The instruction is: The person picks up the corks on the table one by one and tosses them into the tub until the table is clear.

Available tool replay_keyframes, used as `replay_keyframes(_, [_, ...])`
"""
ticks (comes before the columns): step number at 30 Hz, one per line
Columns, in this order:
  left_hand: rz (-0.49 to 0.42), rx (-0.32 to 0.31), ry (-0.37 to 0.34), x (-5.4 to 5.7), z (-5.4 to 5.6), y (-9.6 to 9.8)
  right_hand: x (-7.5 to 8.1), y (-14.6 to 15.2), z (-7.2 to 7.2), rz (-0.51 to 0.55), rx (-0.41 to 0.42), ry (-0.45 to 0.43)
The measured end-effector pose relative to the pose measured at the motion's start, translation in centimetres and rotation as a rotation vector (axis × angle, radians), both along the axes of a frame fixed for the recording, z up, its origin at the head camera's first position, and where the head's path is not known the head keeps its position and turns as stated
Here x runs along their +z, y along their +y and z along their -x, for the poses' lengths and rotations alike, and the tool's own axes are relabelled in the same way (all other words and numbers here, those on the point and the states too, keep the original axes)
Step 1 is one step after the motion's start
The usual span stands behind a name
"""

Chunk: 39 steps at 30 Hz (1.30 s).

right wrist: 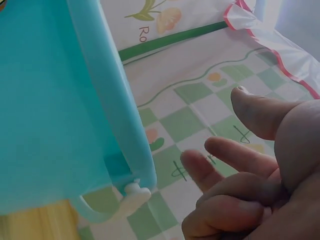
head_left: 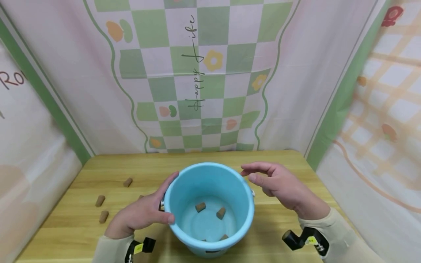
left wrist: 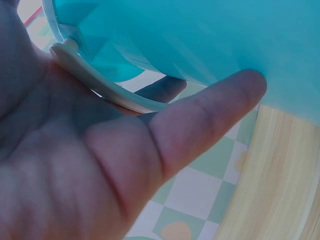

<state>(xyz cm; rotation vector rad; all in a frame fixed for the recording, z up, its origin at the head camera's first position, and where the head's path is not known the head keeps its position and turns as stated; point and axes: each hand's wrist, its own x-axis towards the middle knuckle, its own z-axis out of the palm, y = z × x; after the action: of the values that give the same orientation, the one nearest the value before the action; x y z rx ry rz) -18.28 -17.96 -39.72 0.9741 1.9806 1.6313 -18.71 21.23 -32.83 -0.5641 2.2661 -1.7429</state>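
A light-blue bucket stands in front of me on the wooden table. Several brown corks lie on its floor, among them one cork beside another cork; the near rim partly hides others. My left hand spreads against the bucket's left side, thumb at the rim. In the left wrist view, a straight finger touches the blue outer wall close to the pale bucket handle. Just off the right rim hovers my right hand, holding nothing, its fingers loosely bent and thumb apart.
Left on the wooden table lie a cork, a second cork and a third cork; another is mostly behind my left hand. A checked cloth backdrop hangs behind the table, with further cloths at both sides.
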Motion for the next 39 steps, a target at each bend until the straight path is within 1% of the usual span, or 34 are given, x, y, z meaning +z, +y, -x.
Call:
replay_keyframes(5, [0.0, 0.002, 0.008, 0.0, -0.1, 0.0, -0.1, 0.3, 0.1, -0.066, -0.042, 0.059])
replay_keyframes(10, [0.013, 0.013, 0.016, 0.1, -0.2, -0.1, -0.5, 0.8, 0.0, -0.104, -0.018, 0.098])
replay_keyframes(14, [0.013, 0.015, 0.017, 0.1, -0.2, -0.1, -1.0, 1.2, -0.4, -0.082, 0.056, 0.072])
replay_keyframes(20, [0.001, 0.007, 0.011, -0.1, -0.1, -0.1, -2.2, 1.1, -1.0, 0.012, 0.228, 0.004])
replay_keyframes(22, [-0.002, 0.006, 0.007, -0.1, -0.1, -0.1, -2.6, 0.9, -1.3, 0.036, 0.268, -0.005])
replay_keyframes(25, [-0.006, 0.004, 0.002, -0.1, -0.1, -0.1, -3.0, 0.4, -1.6, 0.058, 0.304, -0.015])
replay_keyframes(29, [-0.002, 0.005, 0.008, 0.0, 0.0, -0.1, -3.3, -0.2, -1.7, 0.051, 0.315, 0.001])
replay_keyframes(34, [0.001, 0.005, 0.031, 0.0, 0.1, 0.0, -3.7, -0.8, -1.7, -0.013, 0.276, 0.05])
replay_keyframes(39, [-0.002, 0.002, 0.023, 0.0, 0.2, 0.1, -4.2, -1.2, -1.6, -0.022, 0.263, 0.023])
